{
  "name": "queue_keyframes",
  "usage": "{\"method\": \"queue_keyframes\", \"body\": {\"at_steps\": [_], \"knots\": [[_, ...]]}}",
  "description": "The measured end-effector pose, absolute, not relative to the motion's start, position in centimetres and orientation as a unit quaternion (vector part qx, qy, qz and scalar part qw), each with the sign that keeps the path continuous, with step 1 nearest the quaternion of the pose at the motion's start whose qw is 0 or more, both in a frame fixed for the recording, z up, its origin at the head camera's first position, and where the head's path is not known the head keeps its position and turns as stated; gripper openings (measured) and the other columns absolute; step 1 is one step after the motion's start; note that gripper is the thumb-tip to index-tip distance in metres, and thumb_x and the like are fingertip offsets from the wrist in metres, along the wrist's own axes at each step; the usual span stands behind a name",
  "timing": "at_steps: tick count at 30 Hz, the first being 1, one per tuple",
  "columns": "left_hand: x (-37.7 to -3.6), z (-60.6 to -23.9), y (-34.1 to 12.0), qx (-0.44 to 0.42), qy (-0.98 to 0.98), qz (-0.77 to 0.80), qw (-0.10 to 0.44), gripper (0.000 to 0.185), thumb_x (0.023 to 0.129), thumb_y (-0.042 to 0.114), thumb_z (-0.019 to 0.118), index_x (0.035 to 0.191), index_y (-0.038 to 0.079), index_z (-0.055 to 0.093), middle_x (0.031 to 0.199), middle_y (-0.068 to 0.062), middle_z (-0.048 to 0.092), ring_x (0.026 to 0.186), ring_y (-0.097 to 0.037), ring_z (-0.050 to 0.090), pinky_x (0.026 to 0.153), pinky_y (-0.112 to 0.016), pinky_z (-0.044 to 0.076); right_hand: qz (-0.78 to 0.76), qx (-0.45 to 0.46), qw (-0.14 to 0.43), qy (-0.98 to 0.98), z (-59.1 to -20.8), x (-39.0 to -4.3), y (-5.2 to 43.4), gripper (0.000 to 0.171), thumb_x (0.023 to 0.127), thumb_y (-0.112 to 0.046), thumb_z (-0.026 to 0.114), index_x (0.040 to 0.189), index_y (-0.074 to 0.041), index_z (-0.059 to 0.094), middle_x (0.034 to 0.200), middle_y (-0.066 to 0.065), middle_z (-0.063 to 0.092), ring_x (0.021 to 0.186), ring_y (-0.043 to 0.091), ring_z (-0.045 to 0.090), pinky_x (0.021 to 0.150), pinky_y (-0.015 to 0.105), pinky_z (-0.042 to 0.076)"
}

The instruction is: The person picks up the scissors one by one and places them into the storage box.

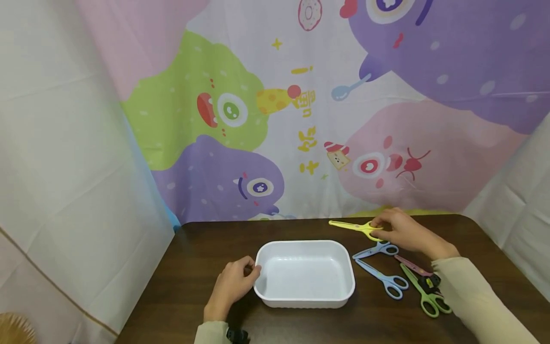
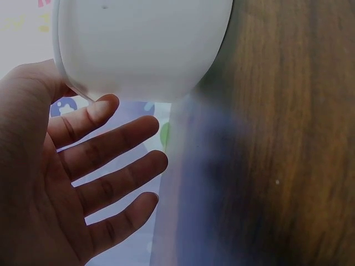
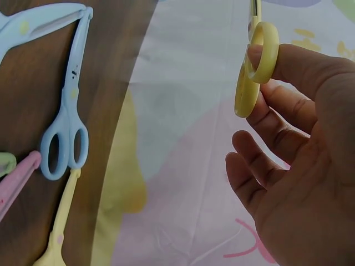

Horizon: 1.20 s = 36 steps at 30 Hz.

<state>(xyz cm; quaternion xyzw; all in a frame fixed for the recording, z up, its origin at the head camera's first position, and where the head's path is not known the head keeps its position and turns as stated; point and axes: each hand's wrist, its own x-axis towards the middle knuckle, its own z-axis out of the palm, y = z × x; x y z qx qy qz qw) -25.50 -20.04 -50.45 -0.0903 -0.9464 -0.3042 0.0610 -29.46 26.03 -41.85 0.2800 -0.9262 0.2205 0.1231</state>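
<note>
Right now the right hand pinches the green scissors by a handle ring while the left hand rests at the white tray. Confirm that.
Not quite: the right hand pinches the yellow scissors, not green, as the right wrist view shows. The left hand does rest at the white tray.

Left hand: rests knuckles up just beside the left end of the white tray, fingertips at its rim. The left wrist view shows the four fingers extended and slightly spread, gripping nothing. Forearm runs back toward the body in a pale sleeve.

Right hand: positioned to the right of the tray and beyond its far corner, palm down. Thumb and fingers pinch the handle loops of the yellow scissors; the right wrist view shows the remaining fingers loosely curled. Forearm angles back to the right, also sleeved.
</note>
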Motion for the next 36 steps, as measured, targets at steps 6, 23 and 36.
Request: {"method": "queue_keyframes", "body": {"at_steps": [6, 23, 36], "knots": [[-25.4, -50.5, -20.1, -0.092, -0.945, -0.309, 0.062, 0.016, 0.095, 0.035, 0.069, 0.086, 0.023, 0.065, 0.067, 0.008, 0.057, 0.061, -0.01, 0.049, 0.059, -0.031, 0.04, 0.229, 0.269, 0.111, -0.929, -42.1, -29.5, 25.5, 0.014, 0.087, -0.02, 0.083, 0.095, -0.011, 0.075, 0.09, -0.006, 0.07, 0.09, 0.016, 0.056, 0.08, 0.038, 0.042], [-25.4, -50.6, -19.9, -0.093, -0.945, -0.306, 0.06, 0.016, 0.095, 0.036, 0.069, 0.086, 0.024, 0.065, 0.067, 0.009, 0.057, 0.061, -0.009, 0.05, 0.06, -0.032, 0.041, 0.252, 0.297, 0.086, -0.917, -42.8, -30.3, 23.0, 0.012, 0.088, -0.016, 0.082, 0.095, -0.008, 0.074, 0.09, -0.003, 0.069, 0.083, 0.012, 0.061, 0.076, 0.034, 0.053], [-25.5, -50.5, -20.0, -0.096, -0.945, -0.307, 0.061, 0.017, 0.095, 0.036, 0.068, 0.085, 0.024, 0.064, 0.065, 0.008, 0.054, 0.06, -0.01, 0.048, 0.059, -0.032, 0.039, 0.252, 0.296, 0.062, -0.919, -43.0, -30.6, 21.4, 0.012, 0.091, -0.019, 0.079, 0.097, -0.01, 0.074, 0.093, -0.002, 0.07, 0.088, 0.014, 0.06, 0.079, 0.037, 0.051]]}}
